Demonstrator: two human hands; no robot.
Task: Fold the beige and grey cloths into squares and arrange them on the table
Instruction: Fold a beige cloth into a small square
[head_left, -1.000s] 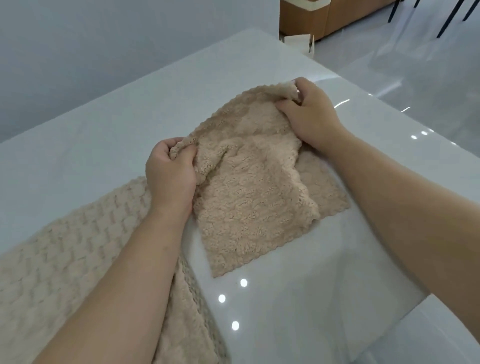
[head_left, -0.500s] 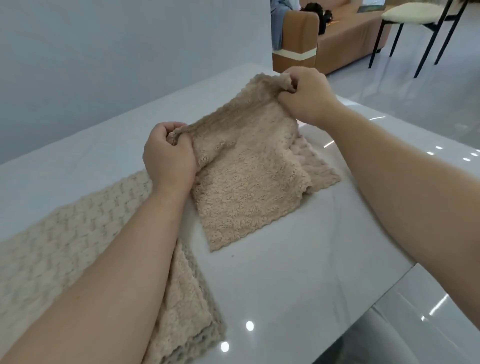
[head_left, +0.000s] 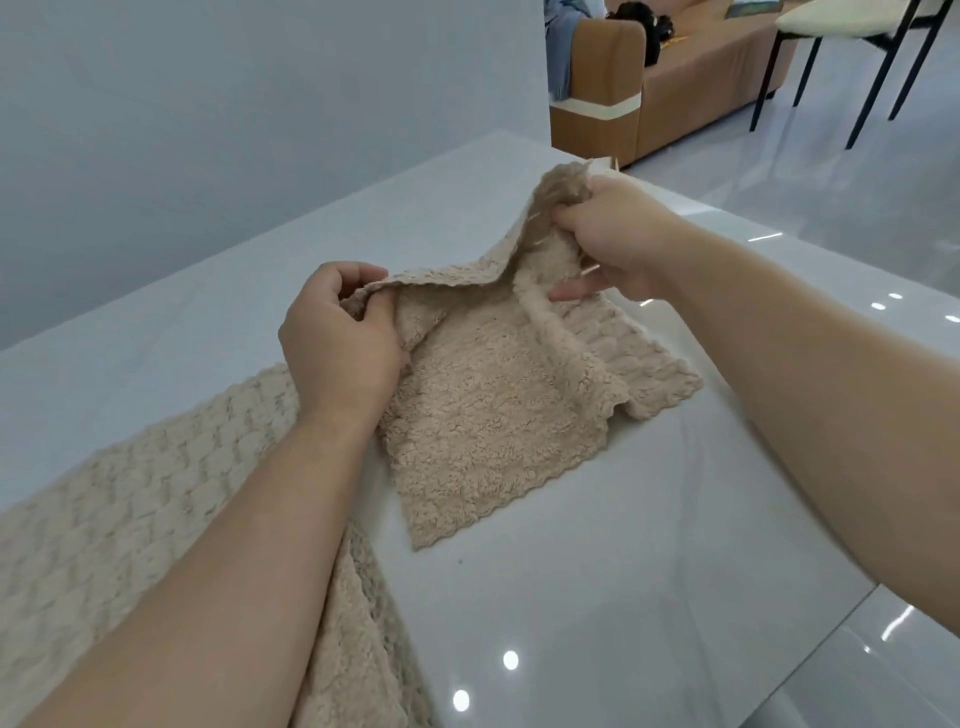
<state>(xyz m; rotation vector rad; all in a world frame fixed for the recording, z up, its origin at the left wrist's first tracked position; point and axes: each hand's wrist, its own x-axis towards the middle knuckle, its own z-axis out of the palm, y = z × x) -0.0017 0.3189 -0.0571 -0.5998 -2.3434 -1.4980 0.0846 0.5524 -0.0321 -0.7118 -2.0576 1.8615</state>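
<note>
From the head view, the beige cloth (head_left: 493, 415) lies partly on the glossy white counter (head_left: 623, 597) with its far edge lifted. The left hand (head_left: 337, 332) pinches that edge's left end between curled fingers and thumb. The right hand (head_left: 618, 239) has its fingers closed round the bunched right corner and holds it higher. The likely trouble is a crooked fold. The corners sit at uneven heights, the right one is crumpled rather than held flat, and a lower layer pokes out to the right of the top layer, so the edges may not meet squarely. The shiny counter could also let the resting part slide when the cloth is pulled. To the cloth's left a larger pale cloth (head_left: 130, 519) lies under the left forearm, touching or overlapping the beige one, and may be dragged along or caught in the fold. No clearly grey cloth shows. Well beyond the cloth stand a tan sofa (head_left: 675, 88) and a black-legged chair (head_left: 857, 31). No brand or writing can be read. A small pale tab (head_left: 602, 163) at the gripped corner may be a label, too small to tell.
</note>
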